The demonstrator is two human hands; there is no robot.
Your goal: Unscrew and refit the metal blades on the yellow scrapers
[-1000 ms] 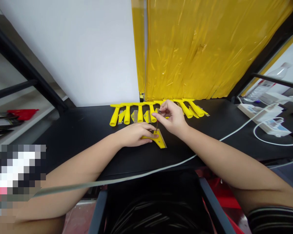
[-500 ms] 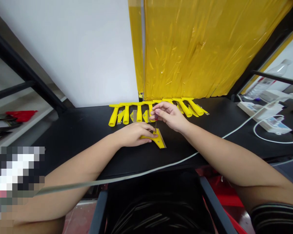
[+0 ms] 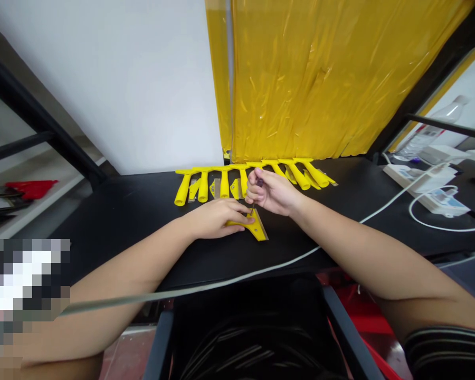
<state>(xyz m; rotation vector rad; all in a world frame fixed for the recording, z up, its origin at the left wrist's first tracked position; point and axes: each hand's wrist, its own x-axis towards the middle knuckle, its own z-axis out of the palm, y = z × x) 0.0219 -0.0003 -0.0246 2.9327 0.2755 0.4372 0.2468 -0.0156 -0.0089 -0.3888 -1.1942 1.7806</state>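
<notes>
A yellow scraper [image 3: 256, 228] with a metal blade along its right edge lies on the black tabletop. My left hand [image 3: 221, 217] is closed over its handle, which the fingers partly cover. In my right hand [image 3: 272, 191] is a small screwdriver [image 3: 260, 182], its dark handle gripped in the fist. The thin shaft points down to the scraper's upper end, near my left fingertips; whether the tip sits in a screw I cannot tell. Behind both hands runs a row of several yellow scrapers [image 3: 202, 184], handles toward me, with smaller yellow blade pieces between them.
A pale cable [image 3: 237, 277] crosses in front of me, over the table's near edge. White power strips [image 3: 427, 190] and a clear bottle [image 3: 431, 126] are at the right. A white panel [image 3: 142, 84] and yellow sheeting [image 3: 301, 79] stand behind the table.
My right hand has turned around the screwdriver, its fingers now curled more tightly on the handle. My left hand and the scraper stay in place.
</notes>
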